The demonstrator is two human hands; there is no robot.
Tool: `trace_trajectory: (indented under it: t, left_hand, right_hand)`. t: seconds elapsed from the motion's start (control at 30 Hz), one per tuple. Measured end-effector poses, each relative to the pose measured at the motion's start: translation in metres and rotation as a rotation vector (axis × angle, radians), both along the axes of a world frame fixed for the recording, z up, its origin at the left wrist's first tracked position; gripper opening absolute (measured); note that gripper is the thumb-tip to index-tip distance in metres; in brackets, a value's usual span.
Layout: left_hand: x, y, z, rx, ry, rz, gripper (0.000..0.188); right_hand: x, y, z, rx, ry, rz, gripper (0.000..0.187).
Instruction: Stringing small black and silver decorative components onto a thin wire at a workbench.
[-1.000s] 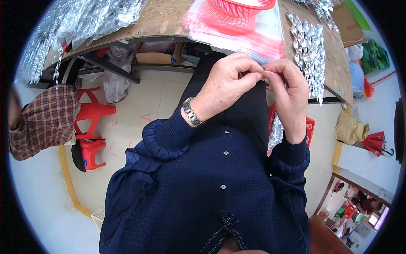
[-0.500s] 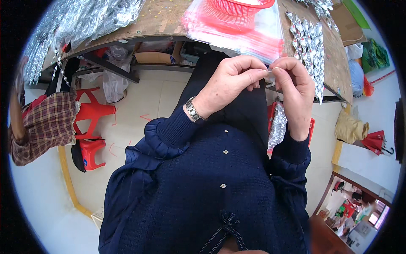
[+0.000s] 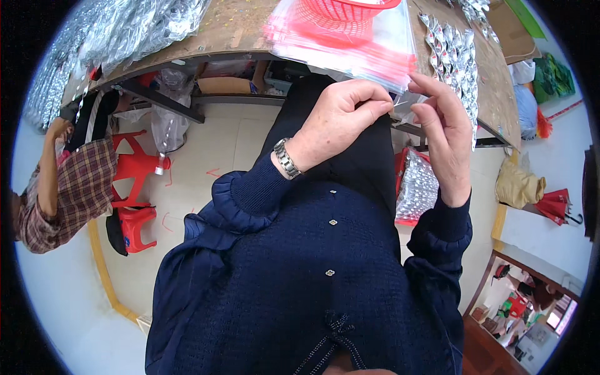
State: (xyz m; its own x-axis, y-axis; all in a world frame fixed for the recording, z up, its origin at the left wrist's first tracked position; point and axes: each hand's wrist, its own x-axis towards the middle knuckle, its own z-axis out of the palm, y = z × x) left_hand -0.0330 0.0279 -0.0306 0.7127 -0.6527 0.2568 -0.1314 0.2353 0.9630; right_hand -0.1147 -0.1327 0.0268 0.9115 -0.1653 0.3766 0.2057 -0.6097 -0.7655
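Left hand: the left hand (image 3: 334,122) is pinching, thumb against fingertips, the edge of a small clear bag (image 3: 402,107), wristwatch (image 3: 285,159) showing at the wrist
Right hand: the right hand (image 3: 445,134) is curling half-open beside it, fingers touching the same bag; whether it is gripping is hard to tell
Bag position: it is hanging between both hands, just below the table edge (image 3: 237,55), over the lap
Slip risk: thin plastic is being held by a light pinch only, so it is likely sliding free onto the floor if either hand loosens
Snag risk: the stack of red-edged bags (image 3: 350,40) is overhanging just above; a raised knuckle could be dragging several off
Contents: too small to tell whether anything is sitting inside
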Motion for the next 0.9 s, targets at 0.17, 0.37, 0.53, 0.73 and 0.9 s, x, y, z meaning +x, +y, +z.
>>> trace_trajectory:
  t: [0.17,0.37,0.53,0.73,0.9]
  left_hand:
    - [0.000,-0.002,0.000,0.029,-0.087,0.017,0.012]
    - [0.001,-0.003,0.000,0.068,-0.287,0.054,0.011]
    - [-0.001,-0.004,0.000,0.058,-0.179,0.035,0.011]
    - [0.002,-0.006,-0.005,-0.025,-0.008,-0.068,0.012]
    - [0.007,-0.008,-0.011,-0.078,0.041,-0.100,0.012]
  right_hand:
    - [0.001,0.001,0.008,-0.228,0.055,0.084,0.028]
    - [0.002,-0.002,0.007,-0.340,0.151,0.127,0.008]
    - [0.001,-0.003,0.004,-0.282,0.131,0.104,0.004]
    - [-0.005,0.001,0.003,-0.004,0.213,0.017,0.002]
    - [-0.010,-0.004,-0.001,0.384,0.192,0.053,0.003]
